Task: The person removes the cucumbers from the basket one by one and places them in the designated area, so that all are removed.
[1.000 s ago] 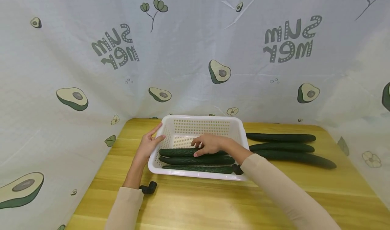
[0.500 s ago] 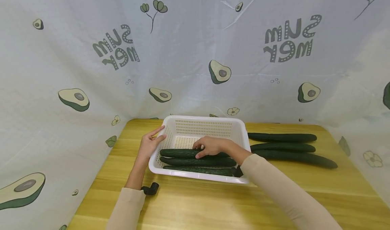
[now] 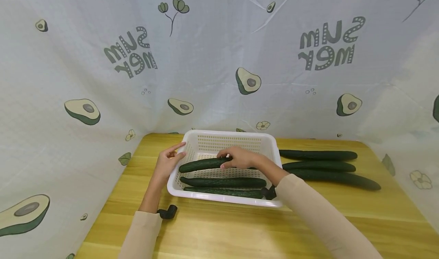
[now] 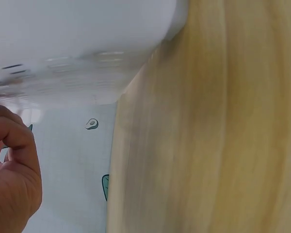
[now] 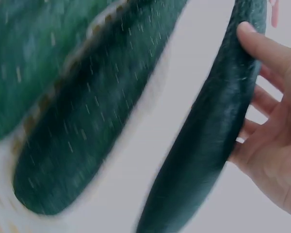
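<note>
A white plastic basket (image 3: 229,133) stands on the table in the head view. My right hand (image 3: 241,157) reaches over it and grips a dark green cucumber (image 3: 202,165), which is raised off the others inside the basket. In the right wrist view, thumb and fingers lie on either side of that cucumber (image 5: 199,136). Two more cucumbers lie side by side along the basket's near wall, the farther cucumber (image 3: 223,182) and the nearer cucumber (image 3: 223,192). My left hand (image 3: 167,160) holds the basket's left rim. The left wrist view shows its fingers curled below the blurred basket (image 4: 77,39).
Right of the basket, three cucumbers lie on the wooden table (image 3: 219,232): a back cucumber (image 3: 319,155), a middle cucumber (image 3: 319,165) and a longer front cucumber (image 3: 337,178). A printed curtain (image 3: 212,61) hangs behind the table.
My right hand has gripped the farthest cucumber in the basket and lifted it, moving it slightly away from the other two. My left hand keeps its hold on the rim.
</note>
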Demonstrator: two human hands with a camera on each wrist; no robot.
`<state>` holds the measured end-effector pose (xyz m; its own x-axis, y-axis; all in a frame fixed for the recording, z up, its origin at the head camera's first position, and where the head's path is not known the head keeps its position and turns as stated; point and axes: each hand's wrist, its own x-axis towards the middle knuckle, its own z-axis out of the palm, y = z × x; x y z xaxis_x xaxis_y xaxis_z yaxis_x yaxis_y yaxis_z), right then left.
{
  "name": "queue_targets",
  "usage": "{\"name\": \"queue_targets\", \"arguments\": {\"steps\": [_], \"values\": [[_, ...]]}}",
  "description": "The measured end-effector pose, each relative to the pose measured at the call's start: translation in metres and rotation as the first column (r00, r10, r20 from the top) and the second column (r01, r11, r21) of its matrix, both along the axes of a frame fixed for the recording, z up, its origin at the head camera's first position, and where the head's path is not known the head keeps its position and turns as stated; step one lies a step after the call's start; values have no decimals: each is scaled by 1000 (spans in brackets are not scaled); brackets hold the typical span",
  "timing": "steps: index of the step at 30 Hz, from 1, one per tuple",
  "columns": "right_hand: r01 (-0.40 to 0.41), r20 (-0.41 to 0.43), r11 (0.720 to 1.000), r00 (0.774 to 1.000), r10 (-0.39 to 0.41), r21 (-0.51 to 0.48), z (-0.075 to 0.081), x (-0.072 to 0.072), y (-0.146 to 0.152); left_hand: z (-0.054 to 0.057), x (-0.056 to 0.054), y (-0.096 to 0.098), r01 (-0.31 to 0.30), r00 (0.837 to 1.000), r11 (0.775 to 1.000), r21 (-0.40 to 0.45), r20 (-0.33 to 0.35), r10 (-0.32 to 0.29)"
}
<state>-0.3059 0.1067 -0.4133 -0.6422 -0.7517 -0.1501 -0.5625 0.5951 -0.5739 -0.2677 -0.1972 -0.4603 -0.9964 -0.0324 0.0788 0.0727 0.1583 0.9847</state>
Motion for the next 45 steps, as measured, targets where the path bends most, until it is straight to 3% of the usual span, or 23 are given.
{"name": "queue_targets", "arguments": {"steps": [7,9,16,20,28,39,45], "values": [[21,-65,998,998,-25,-54,16,1,5,1,2,-7,113,993,994,-12,28,-112],[40,-71,997,996,-45,-58,22,3,7,2,3,-8,120,992,992,-40,34,-119],[42,-105,993,993,-54,-106,38,11,18,3,3,-5,-7,999,973,-230,-46,-4],[47,-130,991,990,-63,-126,45,14,26,4,5,-3,-37,997,965,-259,-69,20],[129,-148,981,977,-151,-146,60,25,53,7,8,-2,-48,998,969,-242,-48,38],[233,-137,958,957,-257,-169,65,36,102,10,4,-1,5,996,992,-124,94,6],[264,-161,949,943,-292,-174,64,46,130,10,6,1,4,996,994,-111,86,5]]}}
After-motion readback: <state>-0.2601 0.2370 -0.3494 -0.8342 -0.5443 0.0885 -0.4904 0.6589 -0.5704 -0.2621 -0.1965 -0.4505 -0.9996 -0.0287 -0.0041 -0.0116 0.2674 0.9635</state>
